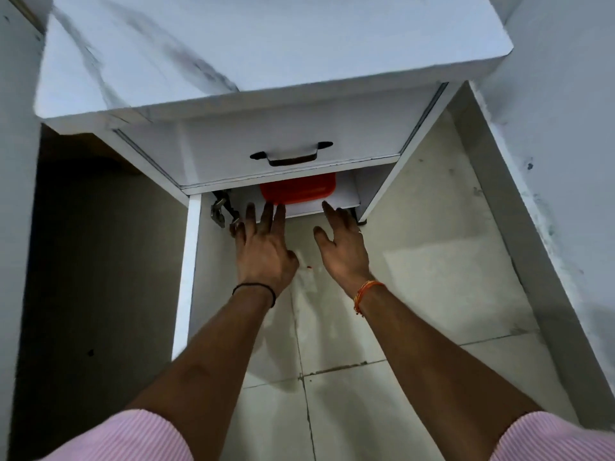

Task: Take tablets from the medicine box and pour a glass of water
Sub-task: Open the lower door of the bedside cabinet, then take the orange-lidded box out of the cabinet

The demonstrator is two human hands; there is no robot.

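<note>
Both hands reach toward the open cabinet, empty. Left hand flat, fingers spread wide, fingertips at the shelf edge, one overlapping the near edge of the red box; contact unclear. Right hand open, fingers loosely together, just short of the shelf. Box: red plastic, rounded corners, lid on, sitting on the white shelf under the drawer with its black handle. Contents hidden.

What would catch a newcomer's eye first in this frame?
The red box stands out at once, sitting on the shelf under the closed drawer of a white cabinet. Next come the two open hands reaching for it: the left hand at its front edge, the right hand just short of it.
</note>
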